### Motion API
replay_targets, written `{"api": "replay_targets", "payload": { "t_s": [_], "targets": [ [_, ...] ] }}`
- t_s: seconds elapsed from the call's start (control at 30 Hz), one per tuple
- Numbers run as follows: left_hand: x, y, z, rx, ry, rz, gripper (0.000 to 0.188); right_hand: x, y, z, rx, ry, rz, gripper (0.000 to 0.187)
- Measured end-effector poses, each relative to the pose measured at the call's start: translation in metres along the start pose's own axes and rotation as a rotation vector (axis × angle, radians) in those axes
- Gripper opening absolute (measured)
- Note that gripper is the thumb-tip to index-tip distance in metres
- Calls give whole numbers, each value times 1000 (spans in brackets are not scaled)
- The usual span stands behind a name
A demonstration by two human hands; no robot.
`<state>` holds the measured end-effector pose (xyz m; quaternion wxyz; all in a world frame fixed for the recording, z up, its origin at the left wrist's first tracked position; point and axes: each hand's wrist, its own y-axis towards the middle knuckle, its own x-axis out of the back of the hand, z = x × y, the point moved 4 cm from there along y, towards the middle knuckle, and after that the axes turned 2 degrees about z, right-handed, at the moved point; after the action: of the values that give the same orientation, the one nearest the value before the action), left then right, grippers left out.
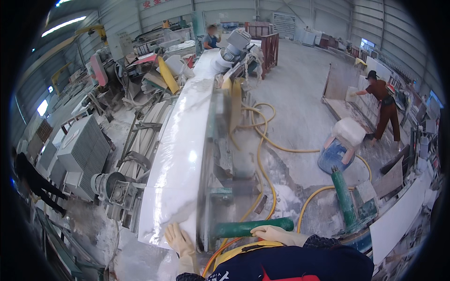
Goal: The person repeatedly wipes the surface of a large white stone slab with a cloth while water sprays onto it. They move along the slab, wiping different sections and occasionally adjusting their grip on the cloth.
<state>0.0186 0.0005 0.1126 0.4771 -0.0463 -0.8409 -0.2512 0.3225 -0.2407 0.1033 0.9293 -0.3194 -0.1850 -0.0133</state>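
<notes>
Plainly, the white slab [174,150] stretches toward twelve o'clock from beneath our left hand [178,238], fingers parted, while our right hand [274,233], grip unclear, touches the green cylinder [234,228].

red characters [157,3]: high on back wall [122,16] | white lettering [219,276]: on wearer's dark-blue garment [309,261]

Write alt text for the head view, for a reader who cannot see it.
A person's gloved left hand rests flat on the near end of a long white slab; the gloved right hand is at a green roller. A yellow hose loops across the workshop floor, with other people farther off.
</notes>
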Motion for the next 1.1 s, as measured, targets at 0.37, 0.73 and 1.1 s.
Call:
{"api": "replay_targets", "payload": {
  "t_s": [0.37,0.73,1.1],
  "targets": [
    [-3,-11,4,-12,-12,-48,50,7,6,20,-21,38,-67,42],
    [-5,-23,11,-5,-77,-68,52,0,65,105,228,-129,-40,47],
    [-12,-32,18,-62,-73,-151,50,-78,186,176,181,640,133,52]
  ]
}}
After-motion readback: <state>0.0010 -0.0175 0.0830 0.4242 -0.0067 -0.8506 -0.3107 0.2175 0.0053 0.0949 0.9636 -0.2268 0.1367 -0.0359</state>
